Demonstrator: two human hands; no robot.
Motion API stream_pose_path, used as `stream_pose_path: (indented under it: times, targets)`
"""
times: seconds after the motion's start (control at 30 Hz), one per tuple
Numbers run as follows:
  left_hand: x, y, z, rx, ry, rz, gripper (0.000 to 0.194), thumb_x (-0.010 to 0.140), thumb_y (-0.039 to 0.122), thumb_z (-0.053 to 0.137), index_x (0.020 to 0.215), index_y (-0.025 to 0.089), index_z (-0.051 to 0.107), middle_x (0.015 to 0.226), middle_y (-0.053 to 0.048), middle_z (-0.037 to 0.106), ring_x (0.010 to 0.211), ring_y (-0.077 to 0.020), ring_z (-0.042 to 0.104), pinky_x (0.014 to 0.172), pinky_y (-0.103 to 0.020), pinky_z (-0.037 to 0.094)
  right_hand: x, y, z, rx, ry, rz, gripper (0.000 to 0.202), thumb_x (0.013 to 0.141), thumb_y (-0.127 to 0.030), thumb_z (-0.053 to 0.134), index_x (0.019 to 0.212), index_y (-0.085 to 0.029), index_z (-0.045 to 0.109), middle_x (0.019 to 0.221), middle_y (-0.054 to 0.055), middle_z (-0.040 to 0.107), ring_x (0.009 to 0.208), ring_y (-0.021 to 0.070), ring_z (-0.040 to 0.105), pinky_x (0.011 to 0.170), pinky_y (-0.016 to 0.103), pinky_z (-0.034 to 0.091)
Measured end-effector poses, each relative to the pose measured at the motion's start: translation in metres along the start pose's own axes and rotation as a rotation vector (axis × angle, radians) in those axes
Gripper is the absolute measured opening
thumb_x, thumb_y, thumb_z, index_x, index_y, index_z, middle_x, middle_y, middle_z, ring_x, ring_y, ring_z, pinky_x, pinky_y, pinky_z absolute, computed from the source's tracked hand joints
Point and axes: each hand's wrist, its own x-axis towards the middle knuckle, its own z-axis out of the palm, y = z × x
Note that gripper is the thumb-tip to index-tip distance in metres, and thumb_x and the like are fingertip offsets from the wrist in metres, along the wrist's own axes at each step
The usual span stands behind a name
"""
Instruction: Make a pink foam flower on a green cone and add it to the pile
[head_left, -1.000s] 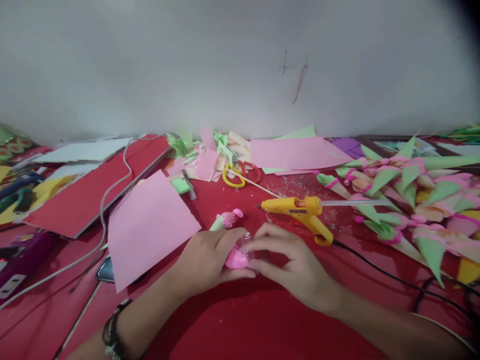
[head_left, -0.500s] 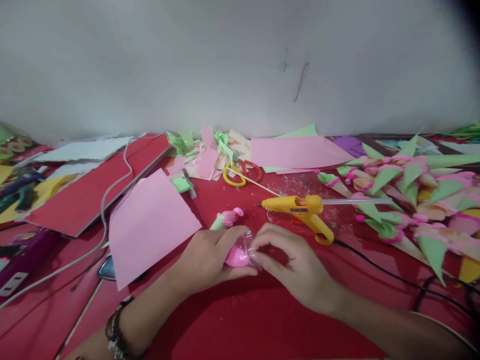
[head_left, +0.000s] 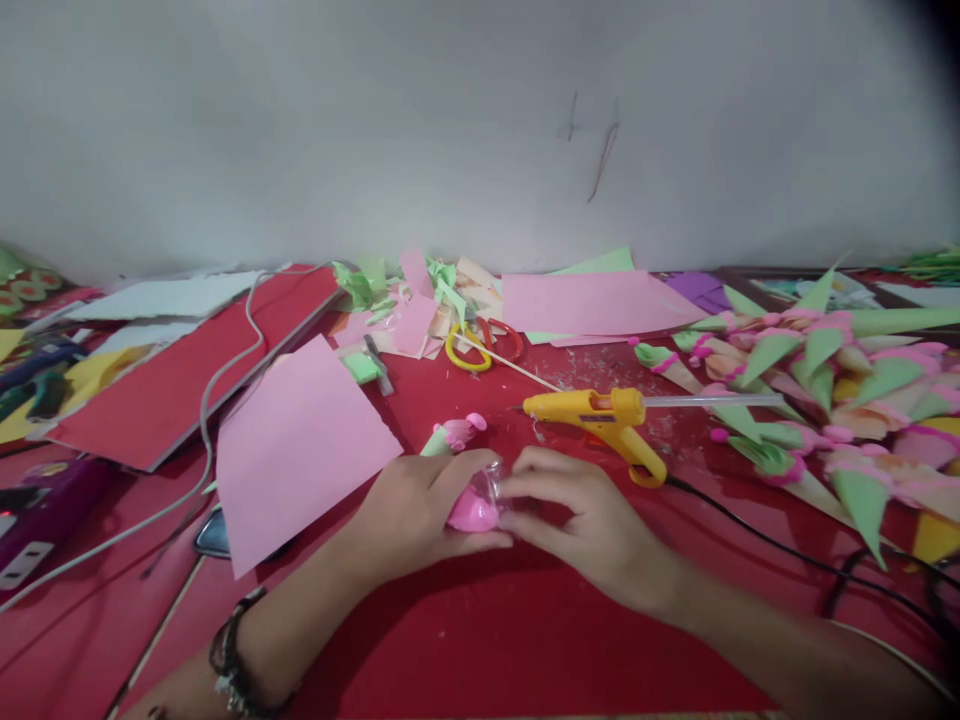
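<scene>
Low over the red table, my left hand [head_left: 420,510] is closed around a small clear plastic bag [head_left: 493,483] with a soft, bright pink clay-like lump [head_left: 474,512] inside. My right hand [head_left: 581,520] meets the bag's right edge, thumb and index fingertips against the plastic. Just beyond my left hand lies a small pink and green paper flower piece [head_left: 457,435]. Behind my right hand, a yellow hot glue gun [head_left: 600,412] rests on its side, a clear glue stick [head_left: 712,401] in its back and its nozzle pointing left.
Pink paper [head_left: 304,450] overlaps a dark phone [head_left: 212,535] at left. Scissors [head_left: 470,348] lie near paper scraps [head_left: 412,310]. Paper flowers [head_left: 817,370] are heaped at right. A black cord [head_left: 757,525] runs right from the glue gun; a purple power strip [head_left: 52,515] sits at far left.
My right thumb and index finger have spread a little at the bag's edge, and more of the pink lump shows. My left hand keeps its hold.
</scene>
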Motion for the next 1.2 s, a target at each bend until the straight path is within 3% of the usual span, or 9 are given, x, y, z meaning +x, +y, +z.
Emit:
stream_pose_path:
  times: [0.33, 0.53, 0.77, 0.93, 1.1, 1.2]
  targets:
    - [0.0, 0.0, 0.0, 0.004, -0.007, 0.068, 0.045, 0.076, 0.054, 0.046, 0.1, 0.016, 0.045, 0.077, -0.005, 0.066, 0.062, -0.0156, 0.063, 0.05, -0.024, 0.047, -0.001, 0.001, 0.002, -0.156, -0.102, 0.054, 0.009, 0.078, -0.022, 0.055, 0.072, -0.017, 0.06, 0.069, 0.0, 0.051, 0.061, 0.0107, 0.05, 0.055, 0.022, 0.039]
    - [-0.001, 0.0, 0.002, 0.015, 0.009, 0.091, 0.045, 0.075, 0.054, 0.048, 0.098, 0.015, 0.048, 0.076, -0.004, 0.066, 0.06, -0.0156, 0.062, 0.049, -0.023, 0.045, 0.0, 0.002, 0.001, -0.121, -0.207, 0.073, 0.009, 0.08, -0.02, 0.052, 0.08, -0.018, 0.061, 0.081, 0.002, 0.056, 0.073, 0.0133, 0.053, 0.066, 0.025, 0.042]
    - [0.0, 0.001, 0.002, -0.063, -0.038, -0.005, 0.044, 0.074, 0.055, 0.048, 0.098, 0.019, 0.05, 0.081, -0.003, 0.066, 0.066, -0.0141, 0.063, 0.054, -0.022, 0.047, 0.0, 0.0, 0.003, -0.031, -0.176, 0.094, 0.01, 0.078, -0.012, 0.051, 0.075, -0.017, 0.059, 0.076, 0.001, 0.056, 0.071, 0.0127, 0.053, 0.065, 0.024, 0.042]
    - [0.001, 0.001, -0.002, -0.176, -0.02, -0.065, 0.044, 0.073, 0.053, 0.051, 0.102, 0.02, 0.047, 0.086, -0.003, 0.066, 0.067, -0.0128, 0.062, 0.057, -0.021, 0.047, 0.001, -0.004, 0.002, 0.195, -0.051, 0.156, 0.006, 0.077, -0.016, 0.052, 0.075, -0.018, 0.057, 0.077, 0.001, 0.057, 0.074, 0.0123, 0.053, 0.068, 0.024, 0.042]
    - [-0.002, -0.006, -0.006, -0.254, -0.015, -0.15, 0.047, 0.074, 0.051, 0.05, 0.107, 0.02, 0.044, 0.091, -0.005, 0.066, 0.067, -0.0144, 0.063, 0.059, -0.023, 0.046, 0.001, 0.0, 0.001, 0.679, -0.012, 0.29, 0.012, 0.078, -0.029, 0.053, 0.074, -0.017, 0.055, 0.056, -0.005, 0.047, 0.05, 0.0068, 0.045, 0.051, 0.021, 0.039]
    - [-0.001, -0.011, -0.01, -0.302, 0.025, -0.262, 0.042, 0.074, 0.047, 0.051, 0.106, 0.019, 0.044, 0.092, -0.005, 0.065, 0.07, -0.0145, 0.063, 0.061, -0.023, 0.046, 0.0, 0.005, 0.003, 0.811, 0.036, 0.326, 0.021, 0.079, -0.037, 0.051, 0.079, -0.017, 0.059, 0.056, -0.004, 0.047, 0.048, 0.0064, 0.045, 0.048, 0.021, 0.038]
